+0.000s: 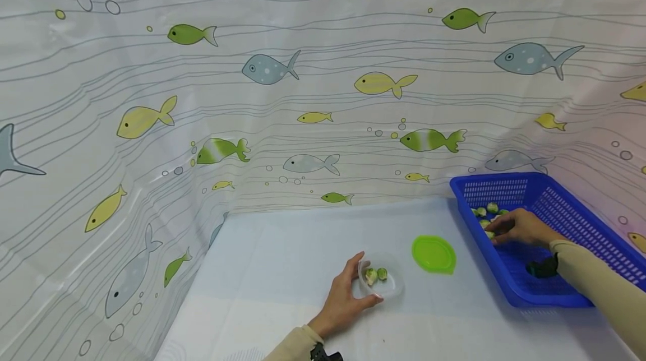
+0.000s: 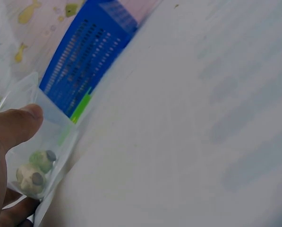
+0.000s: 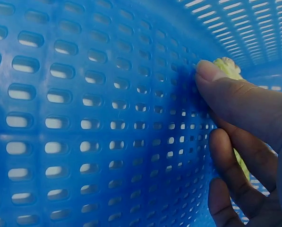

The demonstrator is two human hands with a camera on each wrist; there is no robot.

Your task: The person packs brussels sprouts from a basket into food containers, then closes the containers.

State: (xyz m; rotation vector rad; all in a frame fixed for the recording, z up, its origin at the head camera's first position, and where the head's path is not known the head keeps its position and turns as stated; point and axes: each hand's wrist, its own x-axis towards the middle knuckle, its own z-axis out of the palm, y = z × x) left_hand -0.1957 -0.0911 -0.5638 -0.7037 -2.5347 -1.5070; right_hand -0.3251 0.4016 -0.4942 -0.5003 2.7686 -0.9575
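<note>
My left hand (image 1: 343, 296) grips a clear plastic container (image 1: 396, 285) on the table, thumb on the near side and fingers round the far side. Two Brussels sprouts (image 1: 375, 275) lie inside; the left wrist view shows them low in the container (image 2: 55, 120), beyond the thumb. Inside the blue basket (image 1: 484, 263), my right hand (image 1: 525, 229) pinches a Brussels sprout (image 1: 489, 234) near the left wall. In the right wrist view the thumb and curled fingers partly hide the pale green sprout (image 3: 230, 67) behind them. Several more sprouts (image 1: 492, 208) lie around the fingertips.
A bright green lid (image 1: 434, 254) lies flat on the white table (image 1: 262, 260) between container and basket. The basket's raised, perforated walls surround my right hand. A fish-print curtain (image 1: 323, 97) hangs behind and along the left side.
</note>
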